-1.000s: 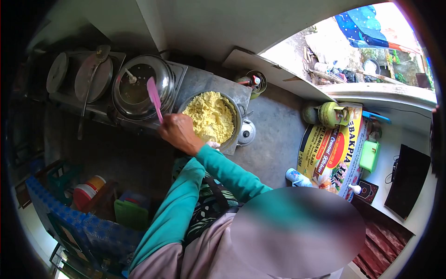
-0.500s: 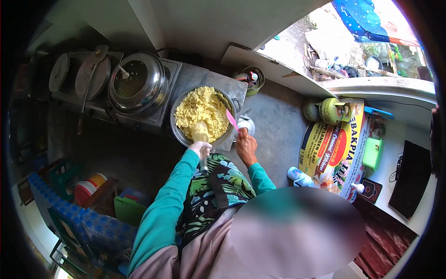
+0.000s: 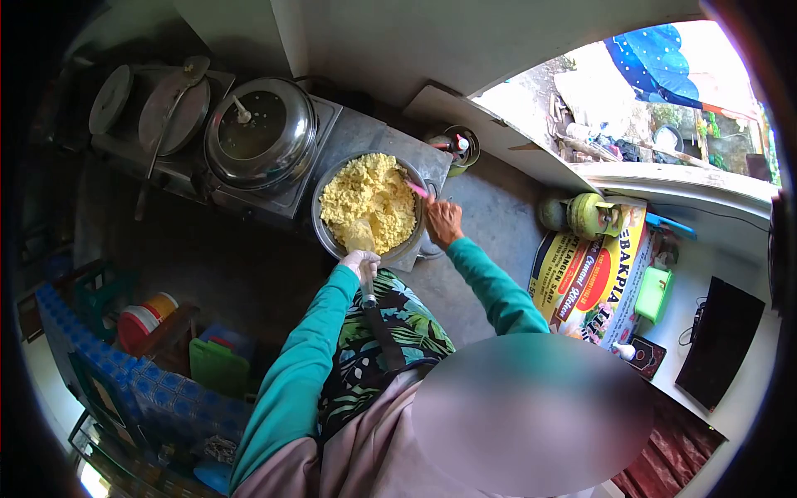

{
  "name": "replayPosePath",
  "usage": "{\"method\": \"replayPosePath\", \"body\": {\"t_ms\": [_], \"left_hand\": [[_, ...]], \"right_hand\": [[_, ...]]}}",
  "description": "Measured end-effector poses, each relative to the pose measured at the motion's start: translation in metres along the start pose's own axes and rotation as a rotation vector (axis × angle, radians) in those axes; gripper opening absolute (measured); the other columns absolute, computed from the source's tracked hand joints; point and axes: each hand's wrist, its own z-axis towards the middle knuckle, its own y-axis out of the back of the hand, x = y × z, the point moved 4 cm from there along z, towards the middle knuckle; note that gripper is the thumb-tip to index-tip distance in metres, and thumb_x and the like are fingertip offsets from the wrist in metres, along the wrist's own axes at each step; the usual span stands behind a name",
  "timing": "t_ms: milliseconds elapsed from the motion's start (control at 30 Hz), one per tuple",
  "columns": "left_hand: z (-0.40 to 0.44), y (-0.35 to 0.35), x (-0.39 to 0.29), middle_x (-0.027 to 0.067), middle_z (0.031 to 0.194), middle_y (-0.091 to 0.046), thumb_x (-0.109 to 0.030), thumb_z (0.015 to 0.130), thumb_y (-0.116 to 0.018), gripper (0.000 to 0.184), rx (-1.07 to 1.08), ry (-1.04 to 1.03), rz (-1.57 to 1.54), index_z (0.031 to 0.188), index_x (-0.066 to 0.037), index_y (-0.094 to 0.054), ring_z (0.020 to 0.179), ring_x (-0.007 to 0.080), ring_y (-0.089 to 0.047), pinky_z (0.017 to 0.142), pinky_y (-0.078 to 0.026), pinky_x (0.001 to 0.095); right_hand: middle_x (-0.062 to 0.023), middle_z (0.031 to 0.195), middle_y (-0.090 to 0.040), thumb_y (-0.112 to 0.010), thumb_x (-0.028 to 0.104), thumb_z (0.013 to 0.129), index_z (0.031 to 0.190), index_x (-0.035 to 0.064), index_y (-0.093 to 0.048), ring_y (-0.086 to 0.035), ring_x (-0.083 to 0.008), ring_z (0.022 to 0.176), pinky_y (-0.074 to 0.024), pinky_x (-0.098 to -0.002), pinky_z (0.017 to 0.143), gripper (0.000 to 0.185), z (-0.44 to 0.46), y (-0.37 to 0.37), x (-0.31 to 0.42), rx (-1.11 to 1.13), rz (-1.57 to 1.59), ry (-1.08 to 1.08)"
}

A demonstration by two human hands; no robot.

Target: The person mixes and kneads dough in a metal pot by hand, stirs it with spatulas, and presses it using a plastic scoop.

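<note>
A wide metal pot (image 3: pixel 325 235) holds crumbly yellow food (image 3: pixel 365 195) heaped nearly to its rim. My left hand (image 3: pixel 362 262), in a whitish glove, is closed round a long tool (image 3: pixel 369 292). That tool has a shiny handle end and a pale, broad end resting in the food at the pot's near side; its exact kind I cannot make out. My right hand (image 3: pixel 444 221), bare, grips a pink spatula (image 3: pixel 418 189) at the pot's right rim. The spatula's blade is partly hidden in the food.
Left of the pot, a large lidded pan (image 3: pixel 261 133) sits on a stove, with a long metal ladle (image 3: pixel 166 124) lying beyond it. A green gas cylinder (image 3: pixel 594 217) stands by the right wall near a printed banner (image 3: pixel 594 274). A bucket (image 3: pixel 463 149) is behind the counter's corner.
The pink spatula has dropped lower into the food at the right rim, and my right hand has moved up towards the pot. My left hand keeps its hold.
</note>
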Motion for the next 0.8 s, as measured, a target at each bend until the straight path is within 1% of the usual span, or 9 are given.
{"method": "replayPosePath", "body": {"t_ms": [100,133,167,233,267,333,467,567,800], "left_hand": [[0.0,-0.002,0.0,0.0088,0.064,-0.055,0.001,0.067,-0.059,0.01,0.03,0.047,-0.02,0.074,0.001,-0.052,0.043,0.0159,-0.05,0.038,-0.043,0.0287],[0.001,-0.002,0.0,0.0084,0.065,-0.055,0.0,0.068,-0.059,0.009,0.023,0.065,-0.022,0.075,0.0,-0.052,0.043,0.0161,-0.05,0.039,-0.043,0.0289],[0.002,-0.001,0.0,0.0084,0.065,-0.055,0.0,0.068,-0.059,0.009,0.023,0.063,-0.027,0.075,0.0,-0.052,0.043,0.0161,-0.05,0.039,-0.043,0.0289],[0.002,-0.004,-0.001,0.0086,0.066,-0.055,0.0,0.069,-0.058,0.009,0.037,0.034,-0.04,0.075,0.0,-0.052,0.043,0.0162,-0.05,0.039,-0.043,0.0293],[0.002,-0.004,0.001,0.0086,0.066,-0.055,0.0,0.069,-0.058,0.009,0.034,0.036,-0.04,0.075,0.0,-0.052,0.043,0.0162,-0.05,0.039,-0.043,0.0293],[0.002,-0.008,-0.002,0.0092,0.067,-0.054,-0.002,0.069,-0.058,0.01,0.053,0.013,-0.035,0.076,0.0,-0.052,0.042,0.0169,-0.049,0.04,-0.043,0.0299],[0.008,-0.004,-0.002,0.0102,0.067,-0.054,-0.003,0.069,-0.059,0.012,0.064,0.034,-0.068,0.077,0.001,-0.051,0.042,0.0178,-0.048,0.041,-0.041,0.0309],[0.003,-0.004,-0.003,0.0099,0.067,-0.054,-0.004,0.069,-0.059,0.012,0.036,0.069,-0.077,0.077,0.001,-0.052,0.044,0.0175,-0.048,0.042,-0.041,0.0308],[-0.005,-0.004,-0.005,0.0082,0.065,-0.053,-0.004,0.071,-0.058,0.012,0.032,0.082,-0.098,0.079,0.001,-0.051,0.043,0.0167,-0.048,0.042,-0.041,0.0307]], "right_hand": [[-0.0097,0.051,-0.048,-0.047,0.012,0.071,0.077,0.0033,-0.048,-0.05,-0.0275,0.046,-0.0344,-0.0403,0.041,0.011,-0.05,0.0,0.02,-0.24,0.04,-0.025],[-0.0143,0.053,-0.051,-0.046,0.01,0.07,0.076,0.0026,-0.046,-0.052,-0.0322,0.048,-0.0362,-0.0449,0.043,0.009,-0.058,-0.012,0.023,0.304,0.306,-0.281],[-0.0184,0.06,-0.054,-0.045,0.01,0.069,0.078,0.0024,-0.046,-0.055,-0.0365,0.056,-0.0389,-0.0476,0.047,0.011,-0.063,-0.01,0.028,0.481,0.367,-0.381],[-0.0208,0.065,-0.056,-0.046,0.01,0.069,0.082,0.0034,-0.045,-0.056,-0.0387,0.063,-0.0409,-0.0487,0.052,0.014,-0.069,-0.008,0.03,0.382,0.394,-0.535],[-0.0208,0.065,-0.056,-0.046,0.01,0.069,0.082,0.0034,-0.045,-0.056,-0.0387,0.063,-0.0409,-0.0487,0.052,0.014,-0.07,-0.01,0.031,0.385,0.396,-0.536],[-0.0223,0.068,-0.056,-0.045,0.01,0.071,0.086,0.0051,-0.044,-0.056,-0.04,0.065,-0.0406,-0.0508,0.056,0.016,-0.07,-0.021,0.024,0.44,0.452,-0.749],[-0.0234,0.069,-0.056,-0.043,0.011,0.074,0.091,0.0068,-0.039,-0.055,-0.0421,0.065,-0.0396,-0.0518,0.057,0.018,-0.048,-0.039,0.009,0.297,0.511,-0.816],[-0.0237,0.067,-0.056,-0.043,0.012,0.076,0.091,0.0075,-0.039,-0.055,-0.0427,0.065,-0.0388,-0.0526,0.057,0.016,-0.017,-0.057,-0.005,0.187,0.603,-0.711],[-0.0202,0.075,-0.058,-0.045,0.017,0.078,0.095,0.0135,-0.052,-0.055,-0.0402,0.071,-0.0413,-0.0482,0.061,0.018,0.037,-0.088,-0.023,0.221,0.651,-0.619]]}}
